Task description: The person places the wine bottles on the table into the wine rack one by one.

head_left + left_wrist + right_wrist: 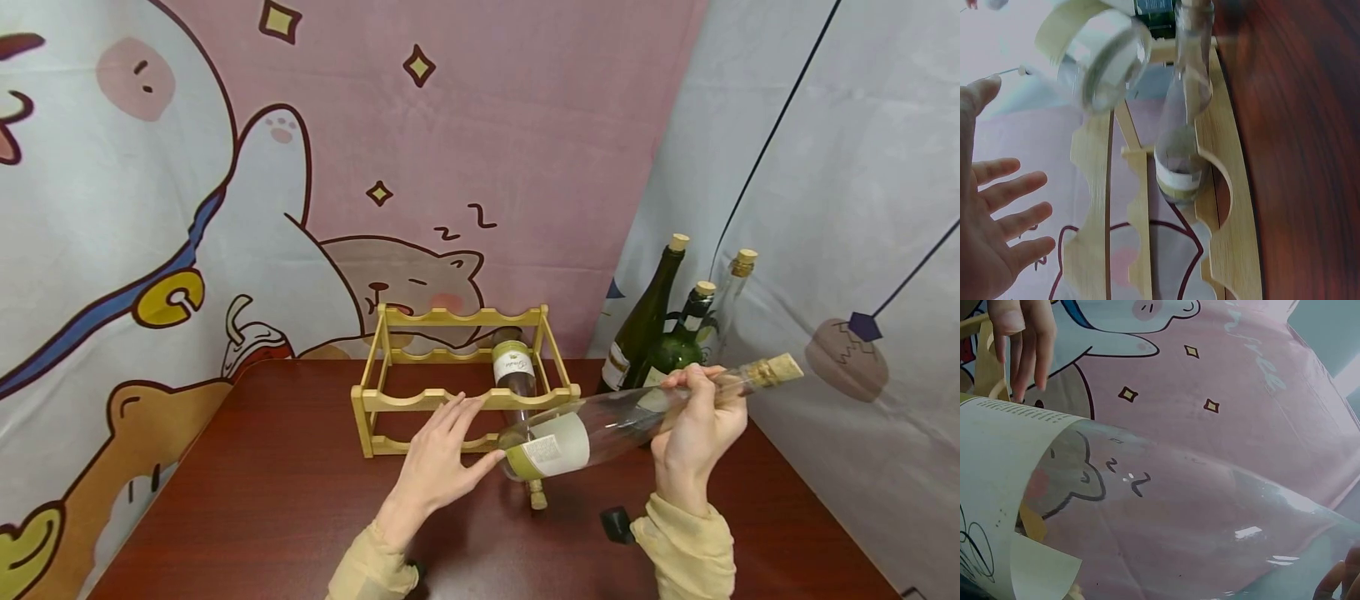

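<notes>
Holding a clear glass wine bottle with a white-and-green paper label point(570, 442) by its neck: right hand point(701, 425) has fingers clamped round the glass, cork stopper point(784, 369) sticking out past them. Bottle is tilted, base lower, over toward the left hand point(442, 458). Left fingers straight and spread, gripping nothing; thumb tip near the base, gap visible in the left wrist view. Just beyond the left fingertips: light wooden rack with scalloped rails point(420, 402). To their right, a second corked clear bottle with a white-and-green label point(513, 362) lies in it, neck toward the person. Main risk, I'd say: neck-only hold, weight out at the base, smooth glass. If the right fingers slip or the wrist drops, the base could hit that racked neck or the front rail; left hand isn't supporting it. Second risk: tall dark-green glass bottle point(651, 312) and its neighbours stand behind the right fingers; backing up could topple one onto the red-brown tabletop point(262, 475). Clearance there: can't tell.
</notes>
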Motion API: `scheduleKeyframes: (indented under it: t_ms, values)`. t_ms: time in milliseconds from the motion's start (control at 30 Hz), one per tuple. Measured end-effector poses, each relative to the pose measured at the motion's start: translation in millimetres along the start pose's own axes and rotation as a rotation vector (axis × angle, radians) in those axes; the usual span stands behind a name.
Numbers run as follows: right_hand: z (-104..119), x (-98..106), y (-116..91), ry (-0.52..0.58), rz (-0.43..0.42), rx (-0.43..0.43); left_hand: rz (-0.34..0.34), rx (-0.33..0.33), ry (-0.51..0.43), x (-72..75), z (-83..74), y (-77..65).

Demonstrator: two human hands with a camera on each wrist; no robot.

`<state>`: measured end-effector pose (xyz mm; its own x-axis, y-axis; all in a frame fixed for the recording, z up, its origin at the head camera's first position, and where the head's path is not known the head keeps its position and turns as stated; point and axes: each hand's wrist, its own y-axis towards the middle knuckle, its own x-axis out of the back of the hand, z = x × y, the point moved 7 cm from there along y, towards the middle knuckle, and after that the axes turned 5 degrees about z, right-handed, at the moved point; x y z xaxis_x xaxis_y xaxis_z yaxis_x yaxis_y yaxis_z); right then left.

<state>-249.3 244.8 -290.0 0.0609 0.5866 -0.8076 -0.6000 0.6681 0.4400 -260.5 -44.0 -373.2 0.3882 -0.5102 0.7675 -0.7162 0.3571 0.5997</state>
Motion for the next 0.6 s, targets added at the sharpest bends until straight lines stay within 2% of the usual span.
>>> scheduleKeyframes:
  t_ms: [167, 400, 600]
  values:
    - [-6, -3, -7, 0.043, 0.037, -0.013, 0.014, -0.028, -0.048, -2.7, -9.7, -0.5]
    - [-13, -6, -17, 0.08, 0.05, -0.038, 0.077, -0.011, -0.085, -9.4, -16.5, -1.2]
    - [-17, -9, -24, 0.12, 0.069, -0.067, 0.102, -0.014, -0.096, -9.0, -22.9, -1.0]
